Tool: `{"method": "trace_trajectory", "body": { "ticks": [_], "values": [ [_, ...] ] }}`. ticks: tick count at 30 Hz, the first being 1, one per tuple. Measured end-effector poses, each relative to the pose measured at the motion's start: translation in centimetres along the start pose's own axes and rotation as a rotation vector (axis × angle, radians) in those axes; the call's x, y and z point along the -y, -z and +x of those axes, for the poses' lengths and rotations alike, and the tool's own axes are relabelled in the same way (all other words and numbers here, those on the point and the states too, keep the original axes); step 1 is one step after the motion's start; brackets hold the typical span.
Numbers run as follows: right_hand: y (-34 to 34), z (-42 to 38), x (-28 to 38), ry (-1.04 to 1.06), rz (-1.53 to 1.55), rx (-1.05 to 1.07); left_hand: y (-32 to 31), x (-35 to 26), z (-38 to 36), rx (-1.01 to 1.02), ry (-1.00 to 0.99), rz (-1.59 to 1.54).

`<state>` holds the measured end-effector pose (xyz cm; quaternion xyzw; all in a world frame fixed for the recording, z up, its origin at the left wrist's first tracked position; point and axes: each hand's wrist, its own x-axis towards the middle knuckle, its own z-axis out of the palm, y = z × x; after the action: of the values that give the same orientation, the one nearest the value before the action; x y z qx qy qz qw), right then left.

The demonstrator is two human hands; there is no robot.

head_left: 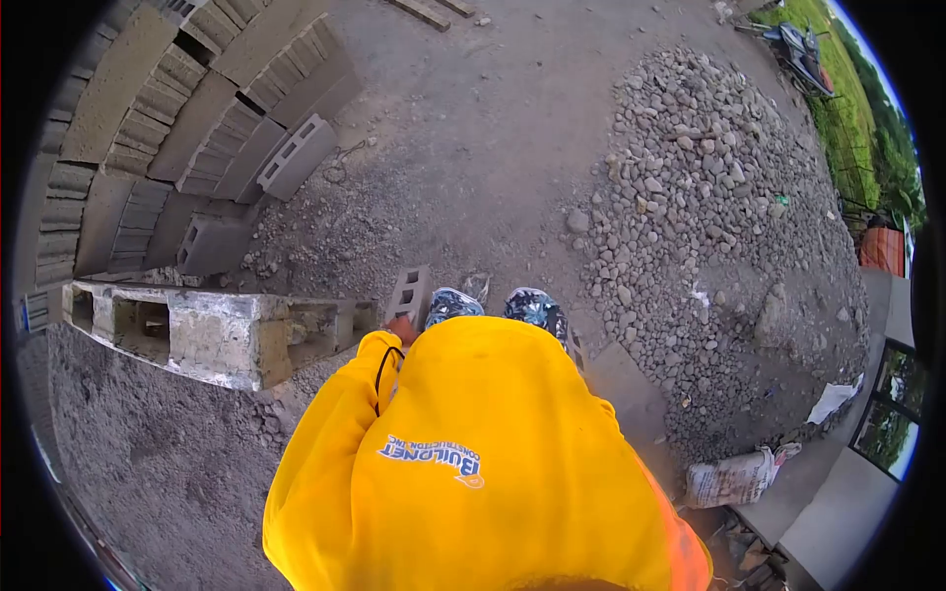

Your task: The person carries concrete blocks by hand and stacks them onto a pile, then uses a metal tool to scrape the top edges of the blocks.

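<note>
Low beside my left leg, my left hand (402, 330) is closed at the near end of a grey concrete hollow block (409, 294). The block's holes show on its upper side; the sleeve and torso partly cover my fingers. My right hand is hidden behind the yellow sweatshirt (473, 433). On that side, a small piece of another grey block (575, 347) shows next to my right leg. My knees in patterned trousers (532, 303) stick out ahead of the sweatshirt.
Stacked hollow blocks (207, 118) rise at the upper left. A pale, rough block ledge (212, 330) extends close to my left arm. To the right lies a large gravel heap (705, 187), with a filled sack (729, 480) near a wall. Dirt ground (493, 128) stretches ahead.
</note>
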<state>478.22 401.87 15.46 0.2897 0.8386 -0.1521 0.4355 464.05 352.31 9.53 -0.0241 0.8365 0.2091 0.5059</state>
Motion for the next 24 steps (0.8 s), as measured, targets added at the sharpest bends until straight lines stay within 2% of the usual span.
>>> {"method": "trace_trajectory", "body": {
  "ticks": [6, 11, 13, 14, 16, 17, 20, 22, 24],
  "values": [
    [18.1, 11.1, 9.8, 0.039, -0.042, -0.018, 16.2, -8.4, 10.5, -0.150, 0.086, -0.053],
    [33.9, 25.2, 19.6, 0.093, -0.118, -0.004, 28.9, -16.0, 20.1, -0.103, 0.155, -0.056],
    [40.5, 31.4, 23.8, 0.125, -0.138, 0.001, 36.6, -19.2, 23.9, -0.092, 0.186, -0.043],
    [44.3, 33.4, 26.1, 0.135, -0.156, -0.002, 38.5, -19.9, 26.6, -0.163, 0.164, -0.025],
    [50.5, 38.3, 30.6, 0.169, -0.170, -0.010, 44.9, -22.4, 29.4, -0.200, 0.166, -0.066],
    [53.1, 40.8, 32.7, 0.186, -0.177, -0.014, 47.3, -23.9, 29.4, -0.139, 0.184, -0.127],
    [61.3, 48.3, 41.9, 0.262, -0.219, -0.043, 59.6, -27.7, 32.6, -0.083, 0.230, -0.292],
    [68.8, 50.4, 48.8, 0.153, -0.365, 0.046, 64.6, -29.3, 36.3, -0.086, 0.250, -0.339],
    [74.9, 53.6, 54.6, 0.207, -0.353, 0.019, 67.0, -29.1, 43.7, -0.197, 0.136, -0.396]
  ]
}}
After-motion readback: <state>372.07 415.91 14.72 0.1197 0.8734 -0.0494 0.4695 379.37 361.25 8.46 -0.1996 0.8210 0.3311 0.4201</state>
